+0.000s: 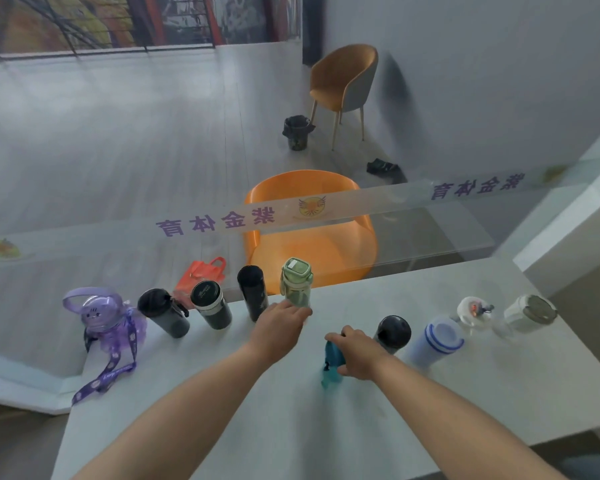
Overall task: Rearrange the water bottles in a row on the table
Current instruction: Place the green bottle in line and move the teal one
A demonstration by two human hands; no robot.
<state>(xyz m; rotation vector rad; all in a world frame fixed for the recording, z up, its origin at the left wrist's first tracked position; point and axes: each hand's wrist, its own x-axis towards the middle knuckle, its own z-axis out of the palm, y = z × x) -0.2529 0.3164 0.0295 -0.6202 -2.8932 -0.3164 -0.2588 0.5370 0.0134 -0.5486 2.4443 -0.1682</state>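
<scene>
Several bottles stand along the far edge of the white table (pixel 430 403). From the left: a purple bear-faced bottle (pixel 106 318) with a lanyard, a dark grey cup (pixel 163 317), a black-lidded tumbler (pixel 211 304), a tall black flask (pixel 253 292) and a green bottle (pixel 297 282). My left hand (pixel 279 325) grips the green bottle's lower body. My right hand (pixel 357 351) is closed on a teal bottle (pixel 331 362), nearer to me. To its right stand a black-capped bottle (pixel 394 332), a white and blue bottle (pixel 437 337), a clear bottle (pixel 473 310) and a glass jar (pixel 530 311).
A glass barrier with purple lettering (pixel 215 221) runs just behind the table. Beyond it are an orange chair (pixel 312 244), an orange bag (pixel 201 275), a tan chair (pixel 343 81) and a black bin (pixel 297 131). A white ledge (pixel 568 216) rises at the right.
</scene>
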